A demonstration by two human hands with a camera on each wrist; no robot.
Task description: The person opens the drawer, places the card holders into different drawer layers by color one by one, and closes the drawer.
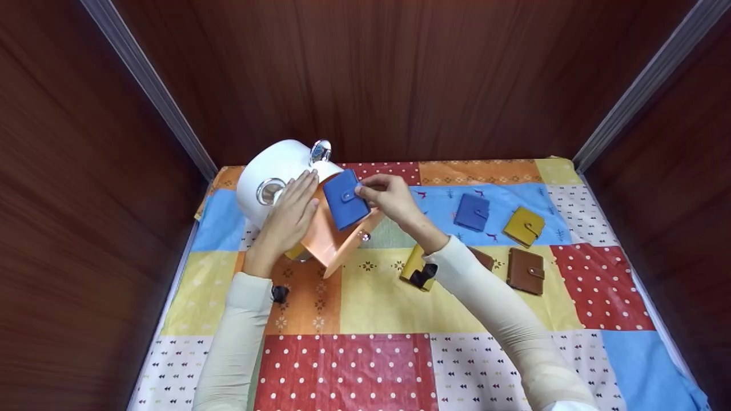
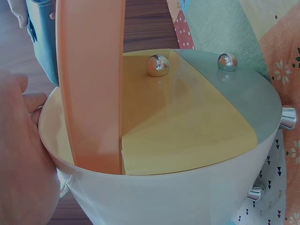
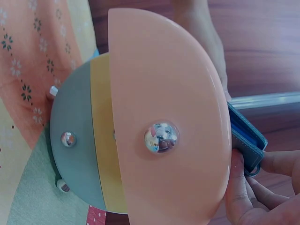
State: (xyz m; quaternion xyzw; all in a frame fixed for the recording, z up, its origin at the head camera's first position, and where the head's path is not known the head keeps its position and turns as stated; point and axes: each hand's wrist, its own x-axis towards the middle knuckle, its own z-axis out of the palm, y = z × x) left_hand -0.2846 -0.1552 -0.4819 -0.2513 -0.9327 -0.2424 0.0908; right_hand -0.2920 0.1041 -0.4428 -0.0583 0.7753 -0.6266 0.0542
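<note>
My right hand (image 1: 394, 200) pinches a blue snap-tab wallet (image 1: 345, 211) by its edge with thumb and fingers. The wallet is over the pulled-out peach drawer (image 1: 320, 240) of a small round white cabinet (image 1: 285, 157). With fingers straight, my left hand (image 1: 290, 217) rests on the cabinet beside that drawer. In the right wrist view, the wallet (image 3: 246, 140) shows at the rim of the drawer front, which carries a silver knob (image 3: 161, 137). Yellow (image 2: 187, 117) and grey-green (image 2: 234, 89) drawer fronts sit flush in the left wrist view.
To the right lie another blue wallet (image 1: 472, 212), a mustard wallet (image 1: 524, 226) and a brown wallet (image 1: 525, 271). My right forearm partly hides a yellow wallet (image 1: 414, 265) and a second brown one (image 1: 483, 258). A patchwork cloth (image 1: 342, 371) covers the table; dark wood panels (image 1: 365, 80) enclose it.
</note>
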